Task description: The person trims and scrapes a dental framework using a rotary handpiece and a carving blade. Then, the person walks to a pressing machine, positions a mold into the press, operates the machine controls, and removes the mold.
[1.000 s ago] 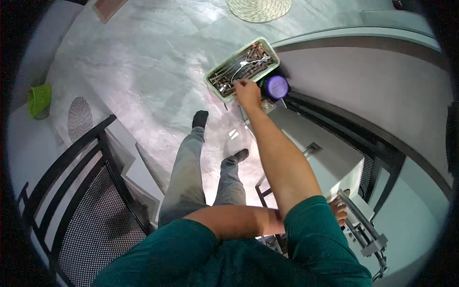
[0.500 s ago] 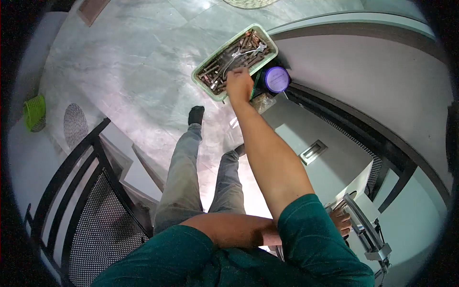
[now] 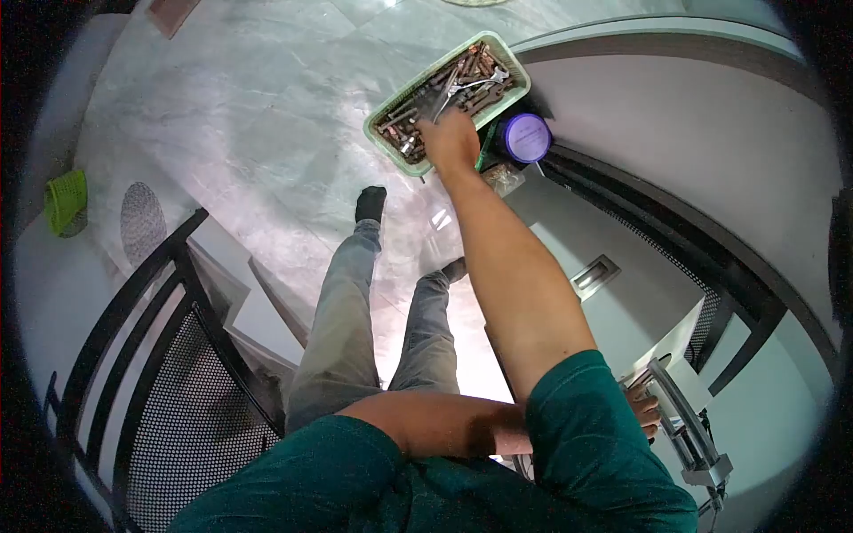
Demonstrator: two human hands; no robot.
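My right hand (image 3: 451,140) reaches down into a pale green rectangular basket (image 3: 410,165) on the floor. Its fingertips are smeared by motion over a heap of bolts and rusty metal pieces (image 3: 480,67). A silver tool (image 3: 475,86), perhaps pliers, lies across the heap close to these fingers; whether they grip it is unclear. My left arm crosses my body beneath the right one. At the right, my left hand (image 3: 643,410) shows only its curled fingers, beside a silver metal device (image 3: 680,417) with bars. What those fingers close on is hidden.
A dark jar with a purple lid (image 3: 528,139) stands against the basket's right side, with a clear bag (image 3: 503,179) below it. A white cabinet (image 3: 622,222) with a recessed handle (image 3: 596,276) is at right. A black mesh chair (image 3: 191,417) stands at lower left.
The view has shifted slightly, so the basket sits higher and further right. My right hand stays over the basket, its fingers moving among the metal pieces. My left hand remains by the metal device.
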